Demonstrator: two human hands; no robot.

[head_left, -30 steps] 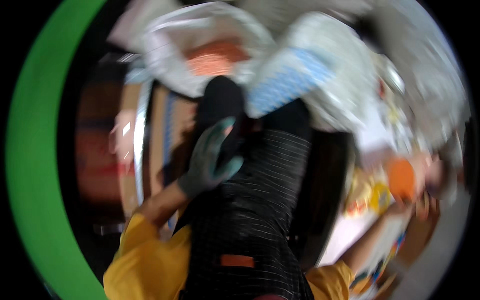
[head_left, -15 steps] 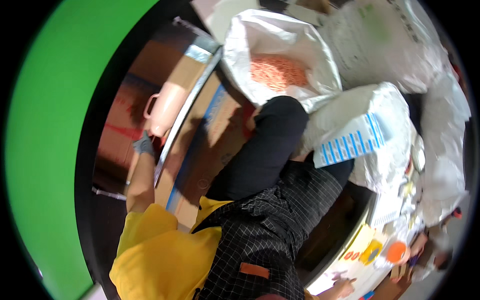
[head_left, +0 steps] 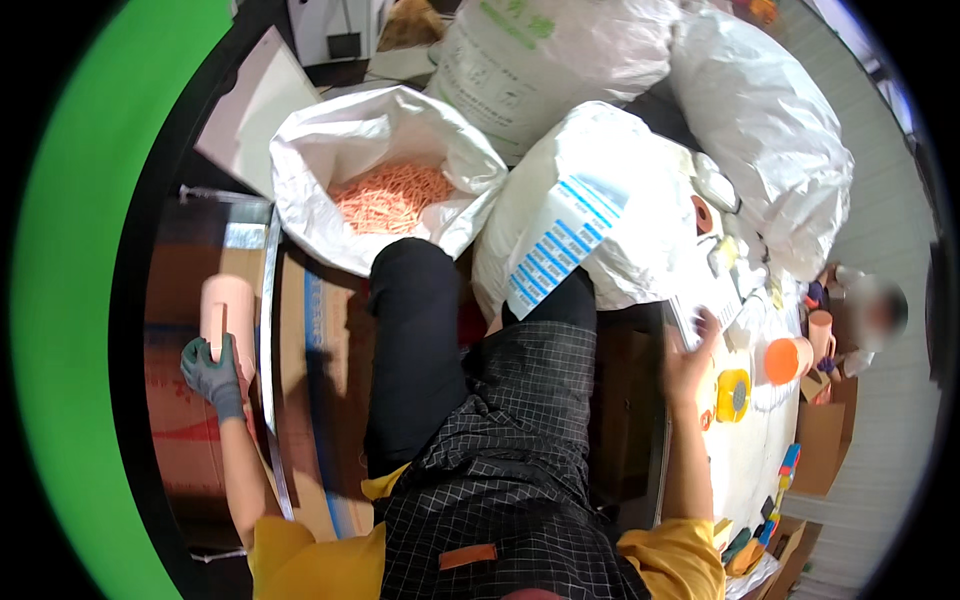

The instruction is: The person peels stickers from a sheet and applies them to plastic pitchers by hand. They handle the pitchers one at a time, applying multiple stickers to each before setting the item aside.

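Observation:
A pink plastic jug (head_left: pixel 240 310) with a long side handle is at the left, above a cardboard box. My left hand (head_left: pixel 212 378), in a grey glove, is closed round the lower part of the jug's handle. On the right, my bare right hand (head_left: pixel 690 355) is at the edge of the white worktable (head_left: pixel 740 465), its fingers stretched out and apart. Beside those fingers lies a stack of white printed sheets (head_left: pixel 710 305). I see nothing held in that hand.
An open white sack (head_left: pixel 310 215) of pink strips stands ahead, beside full white sacks (head_left: pixel 640 230). A blue-striped label sheet (head_left: pixel 565 245) lies over my leg. The worktable carries a yellow round-faced device (head_left: pixel 733 395) and an orange-ended cylinder (head_left: pixel 783 360). Another person (head_left: pixel 870 315) is beyond it.
The view has turned. My left hand has moved from the jug's end to its handle, and the jug is more upright in the picture. My right hand has moved forward to the sheets.

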